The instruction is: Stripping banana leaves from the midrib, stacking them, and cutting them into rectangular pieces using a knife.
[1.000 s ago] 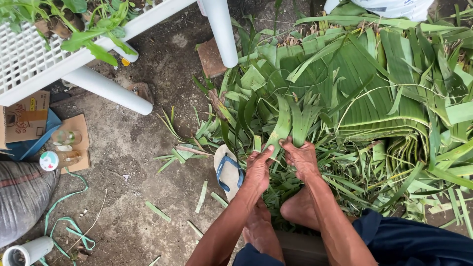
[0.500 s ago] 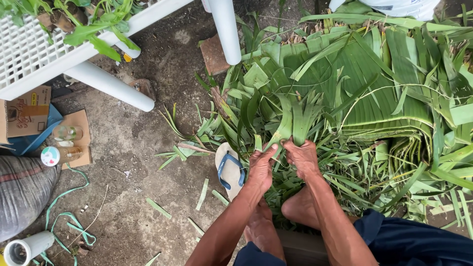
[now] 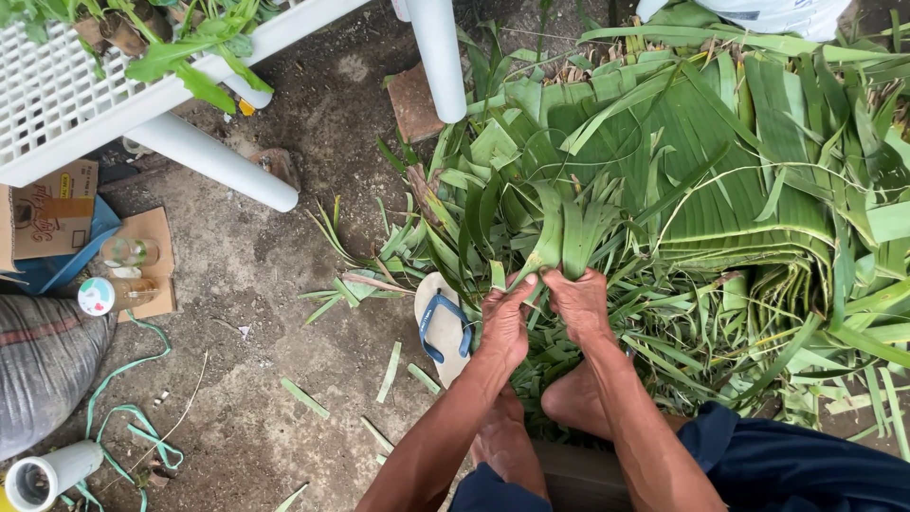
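Note:
My left hand [image 3: 504, 322] and my right hand [image 3: 578, 303] are side by side, both closed on the lower ends of a bunch of green leaf strips [image 3: 569, 232] that fan upward from my fists. The bunch stands at the near edge of a large pile of banana leaves [image 3: 720, 180] on the ground. My bare feet [image 3: 573, 398] rest just below the hands among cut leaf scraps. A sandal with blue straps [image 3: 441, 322] lies to the left of my left hand.
A white slatted bench [image 3: 57, 95] with round white legs [image 3: 213, 161] stands at the upper left, plants on it. Cardboard pieces [image 3: 52, 209], small bottles [image 3: 128, 251], a grey sack [image 3: 43, 365], green strapping [image 3: 123, 417] and a white tube [image 3: 47, 474] lie at the left on the dirt.
Both hands have stayed closed on the leaf strips, with only a slight shift. The view has drifted a little.

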